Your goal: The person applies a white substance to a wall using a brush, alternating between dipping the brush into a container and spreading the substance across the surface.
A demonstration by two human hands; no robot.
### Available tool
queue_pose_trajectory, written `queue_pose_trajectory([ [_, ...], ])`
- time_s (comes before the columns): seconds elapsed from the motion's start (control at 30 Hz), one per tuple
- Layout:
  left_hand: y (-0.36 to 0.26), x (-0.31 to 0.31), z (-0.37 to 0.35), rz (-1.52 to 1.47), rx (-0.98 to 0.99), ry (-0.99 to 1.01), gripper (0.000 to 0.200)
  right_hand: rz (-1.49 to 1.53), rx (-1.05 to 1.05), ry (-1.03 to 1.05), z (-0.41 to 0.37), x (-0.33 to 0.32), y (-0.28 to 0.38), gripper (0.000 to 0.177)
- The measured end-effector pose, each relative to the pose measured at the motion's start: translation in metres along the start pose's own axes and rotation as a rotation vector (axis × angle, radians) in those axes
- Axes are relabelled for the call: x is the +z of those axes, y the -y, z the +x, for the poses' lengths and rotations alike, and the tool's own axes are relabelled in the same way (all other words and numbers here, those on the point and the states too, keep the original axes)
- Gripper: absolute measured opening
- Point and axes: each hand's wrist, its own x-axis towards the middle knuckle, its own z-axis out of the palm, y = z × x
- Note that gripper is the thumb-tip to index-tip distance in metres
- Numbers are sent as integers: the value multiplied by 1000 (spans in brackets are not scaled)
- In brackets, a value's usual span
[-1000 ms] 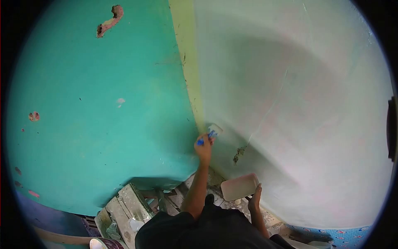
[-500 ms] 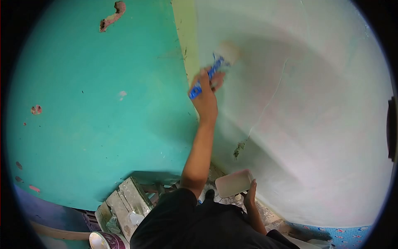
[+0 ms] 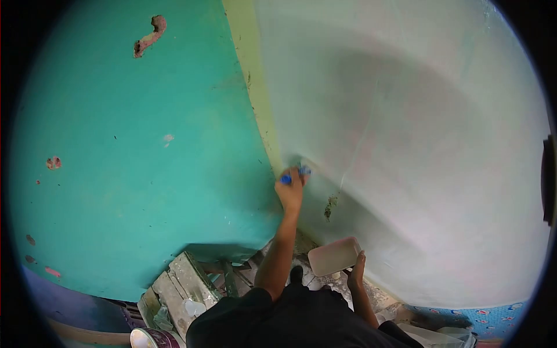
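My left hand (image 3: 291, 184) is closed around the blue handle of a paintbrush (image 3: 304, 170), low on the whitish wall (image 3: 418, 174) near the corner. The brush's pale bristles are blurred against that wall, so their exact contact is hard to see. Lower down, my right hand (image 3: 356, 271) grips the right end of a shallow rectangular tub (image 3: 335, 257) with a pinkish rim and a pale inside. The thumb lies along its edge; the other fingers are mostly hidden underneath.
A turquoise wall (image 3: 191, 116) with chipped patches stands to the left, with a yellow-green strip (image 3: 255, 87) along the corner. Below are a worn wooden stand (image 3: 184, 287), a paint bucket (image 3: 152, 337) and plastic sheeting (image 3: 435, 335). A damaged spot (image 3: 330, 207) marks the whitish wall.
My left hand has swept the paintbrush down the whitish wall, from high up to just above the damaged spot. The tub stays in my right hand, shifted slightly in view.
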Motion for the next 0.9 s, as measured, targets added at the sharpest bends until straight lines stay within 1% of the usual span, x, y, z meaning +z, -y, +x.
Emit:
queue_pose_trajectory([
  [0.03, -39, 16, 5, -13, 52, 8, 30, 2, -9, 8, -1, -2, 1, 68],
  [0.1, -102, 42, 20, -150, 141, -15, 31, 7, -14, 8, -1, -7, 1, 68],
  [0.17, -153, 50, 35, -192, 237, 29, 30, 19, -2, -10, 1, -12, -7, 69],
  [0.2, -181, 54, 38, -242, 222, 24, 33, 16, -3, -3, 1, -13, -10, 69],
  [0.23, -197, 55, 40, -291, 206, 19, 35, 12, -3, 4, -1, -15, -12, 69],
  [0.33, -200, 57, 50, -436, 209, 12, 39, 9, 16, -12, -7, -18, -16, 67],
  [0.4, -158, 48, 52, -438, 167, 7, 40, 2, 33, -40, -13, -19, -18, 66],
  [0.5, -63, 24, 34, -384, 68, -26, 39, -1, 41, -54, -19, -26, -21, 66],
  [0.53, -28, 10, 22, -367, 26, -49, 39, 15, 37, -44, -21, -30, -25, 66],
  [0.6, 37, -20, -1, -222, -35, -124, 37, 34, 34, -32, -20, -38, -27, 66],
  [0.7, 110, -62, -37, -197, -189, -124, 32, 32, 39, -31, -28, -51, -26, 67],
  [0.77, 144, -76, -49, -161, -309, -127, 30, 28, 37, -31, -31, -57, -23, 67],
  [0.87, 168, -76, -52, 3, -358, -60, 26, -9, 6, -74, -35, -63, -19, 67],
  [0.9, 167, -73, -54, 7, -348, -63, 26, 8, -2, -64, -36, -67, -21, 67],
])
